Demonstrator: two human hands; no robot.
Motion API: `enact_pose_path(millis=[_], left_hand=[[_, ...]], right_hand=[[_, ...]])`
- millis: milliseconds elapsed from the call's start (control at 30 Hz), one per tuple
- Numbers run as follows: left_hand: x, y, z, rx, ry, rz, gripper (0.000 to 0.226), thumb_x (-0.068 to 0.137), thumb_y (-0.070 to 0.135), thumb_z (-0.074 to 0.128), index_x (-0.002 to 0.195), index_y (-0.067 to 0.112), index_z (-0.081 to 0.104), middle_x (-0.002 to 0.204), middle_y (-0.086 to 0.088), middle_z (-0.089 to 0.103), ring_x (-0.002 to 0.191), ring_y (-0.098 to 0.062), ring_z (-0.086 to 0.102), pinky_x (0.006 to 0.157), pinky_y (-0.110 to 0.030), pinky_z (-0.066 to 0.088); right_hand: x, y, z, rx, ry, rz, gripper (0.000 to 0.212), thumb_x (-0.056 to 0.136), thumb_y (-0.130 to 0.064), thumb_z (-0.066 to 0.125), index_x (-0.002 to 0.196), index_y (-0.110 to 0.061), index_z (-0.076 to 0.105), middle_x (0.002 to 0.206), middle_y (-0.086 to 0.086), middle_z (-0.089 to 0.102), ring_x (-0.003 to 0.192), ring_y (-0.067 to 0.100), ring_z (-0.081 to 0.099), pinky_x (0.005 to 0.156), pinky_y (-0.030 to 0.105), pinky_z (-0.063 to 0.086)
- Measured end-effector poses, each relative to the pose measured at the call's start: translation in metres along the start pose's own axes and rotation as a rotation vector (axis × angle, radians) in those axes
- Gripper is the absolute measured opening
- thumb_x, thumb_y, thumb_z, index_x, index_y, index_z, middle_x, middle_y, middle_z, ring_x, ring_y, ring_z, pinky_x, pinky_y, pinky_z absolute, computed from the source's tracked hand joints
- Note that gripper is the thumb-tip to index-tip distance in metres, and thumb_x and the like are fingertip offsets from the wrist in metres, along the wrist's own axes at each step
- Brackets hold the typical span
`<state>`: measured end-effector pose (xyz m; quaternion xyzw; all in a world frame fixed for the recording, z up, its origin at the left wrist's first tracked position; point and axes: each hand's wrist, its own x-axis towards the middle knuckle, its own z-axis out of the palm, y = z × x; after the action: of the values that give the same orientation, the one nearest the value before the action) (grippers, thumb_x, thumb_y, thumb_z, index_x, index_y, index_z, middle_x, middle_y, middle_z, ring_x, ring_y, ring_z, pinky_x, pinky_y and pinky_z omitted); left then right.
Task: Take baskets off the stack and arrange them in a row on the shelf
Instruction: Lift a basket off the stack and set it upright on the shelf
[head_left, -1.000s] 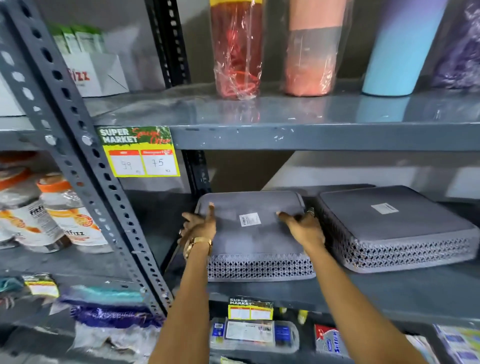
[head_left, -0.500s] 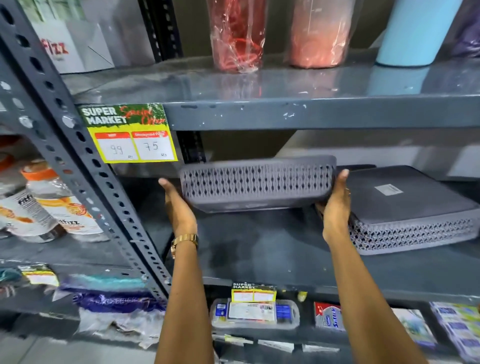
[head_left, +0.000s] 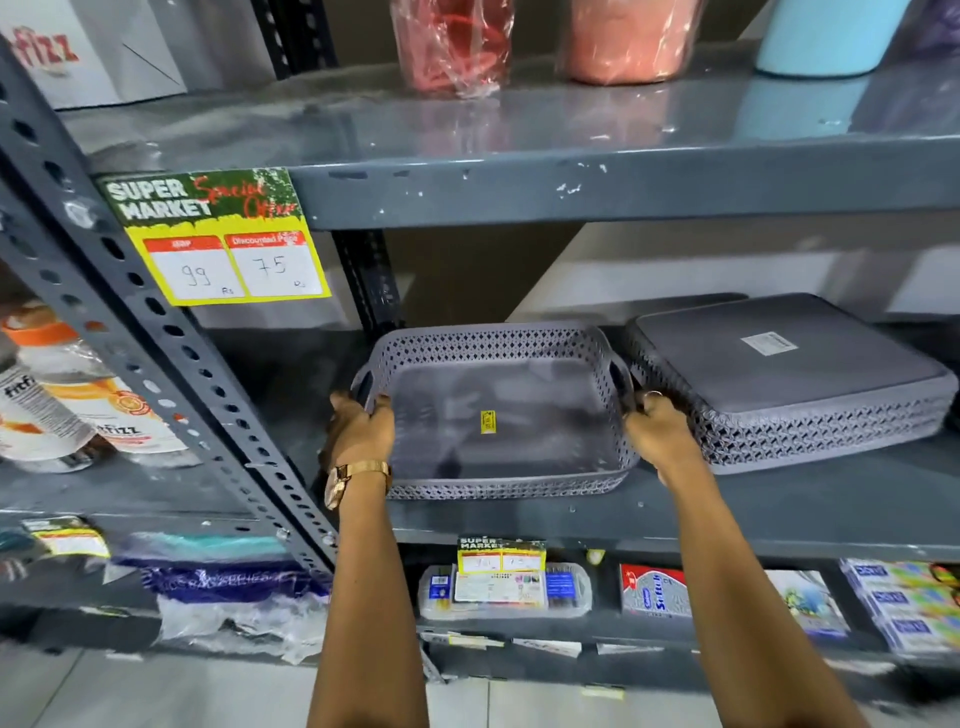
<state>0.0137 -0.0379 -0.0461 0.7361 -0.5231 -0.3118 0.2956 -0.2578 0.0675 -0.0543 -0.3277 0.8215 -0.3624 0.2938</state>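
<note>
A grey lattice-sided basket (head_left: 498, 415) sits open side up on the middle shelf (head_left: 779, 514), left of centre, with a small yellow sticker on its floor. My left hand (head_left: 361, 428) grips its left handle and my right hand (head_left: 657, 428) grips its right handle. Just to the right lies a stack of upside-down grey baskets (head_left: 789, 384) with a white label on top. The held basket's right side nearly touches the stack.
A slanted perforated steel upright (head_left: 156, 353) crosses the left side. A yellow price tag (head_left: 228, 244) hangs on the upper shelf edge. Wrapped tumblers (head_left: 452, 47) stand on the top shelf. Bottles (head_left: 67, 405) fill the left bay, packaged goods (head_left: 504, 590) the shelf below.
The basket lay upside down on the shelf, was lifted and tipped on edge by both hands, and now rests open side up in the same spot.
</note>
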Motion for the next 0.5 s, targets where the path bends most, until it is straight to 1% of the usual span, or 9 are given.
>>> enact_pose_path(millis=[67, 167, 200, 233, 300, 333, 400, 433, 500], left_hand=[[0.000, 0.002, 0.003, 0.134, 0.004, -0.029, 0.061, 0.093, 0.041, 0.040, 0.141, 0.007, 0.024, 0.142, -0.025, 0.044, 0.128, -0.044, 0.044, 0.110, -0.056, 0.031], [0.002, 0.002, 0.010, 0.245, 0.037, -0.042, 0.054, 0.089, 0.043, 0.039, 0.127, 0.004, 0.031, 0.131, -0.028, 0.052, 0.119, -0.046, 0.050, 0.105, -0.060, 0.032], [0.001, 0.002, 0.012, 0.276, 0.047, -0.052, 0.059, 0.088, 0.045, 0.039, 0.129, 0.004, 0.029, 0.131, -0.028, 0.052, 0.119, -0.047, 0.050, 0.105, -0.062, 0.032], [-0.001, 0.005, 0.016, 0.321, 0.066, -0.063, 0.067, 0.088, 0.046, 0.039, 0.136, 0.002, 0.024, 0.136, -0.028, 0.047, 0.124, -0.047, 0.046, 0.107, -0.063, 0.029], [-0.014, 0.017, 0.021, 0.396, 0.132, -0.067, 0.079, 0.089, 0.047, 0.043, 0.146, 0.001, 0.014, 0.148, -0.030, 0.032, 0.136, -0.046, 0.030, 0.114, -0.062, 0.016], [-0.026, 0.027, 0.025, 0.427, 0.172, -0.048, 0.081, 0.089, 0.045, 0.047, 0.148, 0.001, 0.013, 0.150, -0.032, 0.025, 0.140, -0.046, 0.023, 0.116, -0.061, 0.009], [-0.045, 0.050, 0.038, 0.449, 0.242, 0.050, 0.081, 0.089, 0.042, 0.050, 0.148, -0.001, 0.016, 0.150, -0.034, 0.024, 0.141, -0.046, 0.019, 0.116, -0.058, 0.000], [-0.052, 0.059, 0.048, 0.431, 0.273, 0.110, 0.078, 0.088, 0.041, 0.050, 0.146, -0.001, 0.020, 0.148, -0.035, 0.027, 0.140, -0.047, 0.022, 0.116, -0.058, 0.001], [-0.067, 0.080, 0.072, 0.327, 0.324, 0.246, 0.071, 0.087, 0.038, 0.052, 0.141, -0.003, 0.032, 0.140, -0.036, 0.039, 0.131, -0.048, 0.035, 0.112, -0.056, 0.019]], right_hand=[[0.000, 0.001, -0.005, -0.052, -0.036, -0.003, 0.030, 0.089, -0.002, 0.041, 0.114, -0.002, 0.058, 0.111, 0.023, 0.061, 0.091, 0.030, 0.055, 0.082, 0.039, 0.045], [-0.002, 0.004, -0.010, -0.089, -0.103, -0.010, 0.021, 0.090, -0.004, 0.043, 0.103, -0.003, 0.059, 0.104, 0.020, 0.064, 0.089, 0.031, 0.059, 0.077, 0.035, 0.046], [-0.001, 0.007, -0.010, -0.088, -0.121, -0.016, 0.019, 0.089, -0.004, 0.045, 0.103, -0.005, 0.059, 0.102, 0.020, 0.065, 0.089, 0.032, 0.062, 0.077, 0.038, 0.048], [-0.001, 0.010, -0.013, -0.085, -0.147, -0.022, 0.019, 0.088, -0.005, 0.047, 0.103, -0.006, 0.059, 0.100, 0.019, 0.066, 0.091, 0.034, 0.064, 0.078, 0.041, 0.050], [-0.002, 0.013, -0.016, -0.066, -0.226, -0.040, 0.019, 0.087, -0.007, 0.054, 0.105, -0.006, 0.060, 0.101, 0.018, 0.068, 0.098, 0.035, 0.066, 0.086, 0.045, 0.051], [-0.003, 0.015, -0.021, -0.044, -0.274, -0.048, 0.021, 0.088, -0.009, 0.057, 0.109, -0.007, 0.060, 0.105, 0.017, 0.068, 0.102, 0.034, 0.065, 0.091, 0.046, 0.050], [-0.004, 0.018, -0.033, 0.001, -0.357, -0.067, 0.032, 0.089, -0.019, 0.062, 0.119, -0.008, 0.057, 0.113, 0.015, 0.066, 0.106, 0.031, 0.063, 0.098, 0.047, 0.048], [-0.005, 0.018, -0.042, 0.036, -0.383, -0.080, 0.040, 0.088, -0.024, 0.064, 0.124, -0.008, 0.055, 0.116, 0.015, 0.065, 0.108, 0.030, 0.062, 0.099, 0.047, 0.048], [0.001, 0.019, -0.069, 0.153, -0.405, -0.075, 0.047, 0.088, -0.027, 0.065, 0.129, -0.007, 0.053, 0.114, 0.017, 0.064, 0.103, 0.031, 0.065, 0.095, 0.043, 0.053]])
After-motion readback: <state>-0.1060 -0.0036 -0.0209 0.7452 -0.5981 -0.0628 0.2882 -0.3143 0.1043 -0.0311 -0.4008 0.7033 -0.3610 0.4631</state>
